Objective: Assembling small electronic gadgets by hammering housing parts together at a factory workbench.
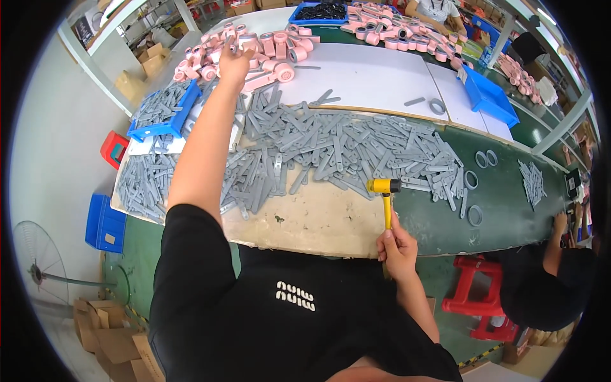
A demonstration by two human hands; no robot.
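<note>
Right hand [397, 249] fist-gripped on yellow mallet [386, 198], handle upright, head away. Left hand [234, 62] fingers on pink parts [267, 54].

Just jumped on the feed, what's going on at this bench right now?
A person stands at a long workbench strewn with flat grey plastic strips. Their right hand grips a small yellow mallet upright at the near edge. Their left hand stretches to the far side, onto a heap of pink parts. Grey rings lie to the right, blue bins sit around, and another worker is at the right end.
</note>
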